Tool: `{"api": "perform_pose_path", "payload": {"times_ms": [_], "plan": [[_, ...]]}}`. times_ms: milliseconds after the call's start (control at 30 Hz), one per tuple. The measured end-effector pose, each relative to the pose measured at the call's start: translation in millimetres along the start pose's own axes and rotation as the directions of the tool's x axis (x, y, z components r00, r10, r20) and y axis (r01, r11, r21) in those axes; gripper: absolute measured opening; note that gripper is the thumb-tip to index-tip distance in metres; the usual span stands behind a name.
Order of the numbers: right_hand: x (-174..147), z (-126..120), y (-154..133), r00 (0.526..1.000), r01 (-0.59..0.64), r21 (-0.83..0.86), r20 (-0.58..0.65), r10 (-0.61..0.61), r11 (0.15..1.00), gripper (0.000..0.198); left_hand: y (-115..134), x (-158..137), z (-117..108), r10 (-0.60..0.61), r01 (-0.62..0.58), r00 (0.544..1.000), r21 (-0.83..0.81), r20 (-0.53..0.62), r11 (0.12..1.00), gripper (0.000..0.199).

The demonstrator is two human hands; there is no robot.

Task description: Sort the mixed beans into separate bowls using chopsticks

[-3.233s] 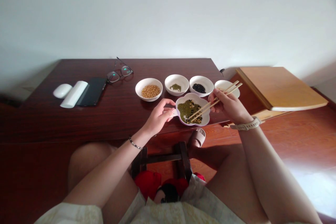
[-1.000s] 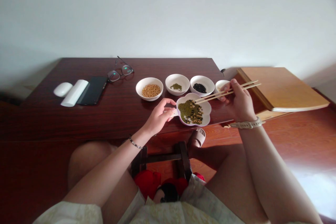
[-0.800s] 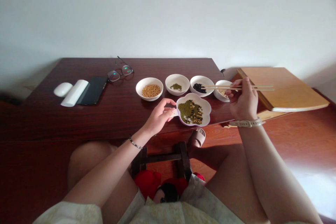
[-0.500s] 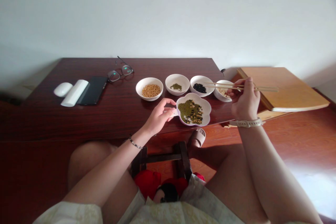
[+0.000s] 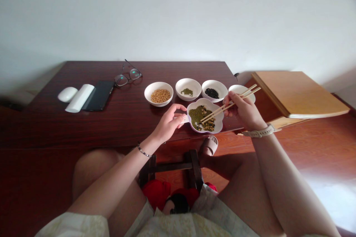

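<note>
Head view: scalloped bowl (image 5: 219, 116) on dark table (image 5: 125, 118), pale wall (image 5: 178, 14) behind.

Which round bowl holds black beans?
Third round bowl from the left. The first holds tan beans, the second green; the fourth, partly hidden, shows no black.

Pale chopsticks (image 5: 215, 112) aslant; white scalloped bowl (image 5: 219, 121) beneath

No text, label, brand or number can be read here.
</note>
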State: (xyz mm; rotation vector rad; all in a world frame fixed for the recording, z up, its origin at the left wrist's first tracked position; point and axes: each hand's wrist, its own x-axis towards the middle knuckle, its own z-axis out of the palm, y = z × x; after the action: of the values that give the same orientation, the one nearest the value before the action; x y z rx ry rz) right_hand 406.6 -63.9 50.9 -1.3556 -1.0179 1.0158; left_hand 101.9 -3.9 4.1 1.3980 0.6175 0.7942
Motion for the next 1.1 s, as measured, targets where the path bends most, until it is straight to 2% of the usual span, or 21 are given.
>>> {"api": "perform_pose_path", "payload": {"times_ms": [400,567,867,1100], "plan": [[-2.7,7.3,-2.2,0.999,0.008,-0.075,0.037,-0.005,0.997,0.054,-2.6,0.5,-1.0,0.003,-0.003,1.0,-0.002,0.009,1.0,0.023],[-2.4,8.8,-2.4,0.998,-0.018,-0.053,0.053,0.021,0.998,0.056,-1.7,0.5,-0.8,-0.005,0.005,1.0,0.004,0.008,1.0,0.023],[-2.7,8.2,-0.9,0.999,0.022,-0.05,0.039,-0.02,0.999,0.055,0.7,-0.2,0.4,-0.004,0.004,1.0,0.009,-0.002,1.0,0.023],[-2.8,9.1,-1.9,1.0,0.008,-0.032,0.022,-0.007,0.999,0.055,0.6,-0.1,0.1,-0.005,0.005,1.0,0.012,-0.005,1.0,0.024]]}}
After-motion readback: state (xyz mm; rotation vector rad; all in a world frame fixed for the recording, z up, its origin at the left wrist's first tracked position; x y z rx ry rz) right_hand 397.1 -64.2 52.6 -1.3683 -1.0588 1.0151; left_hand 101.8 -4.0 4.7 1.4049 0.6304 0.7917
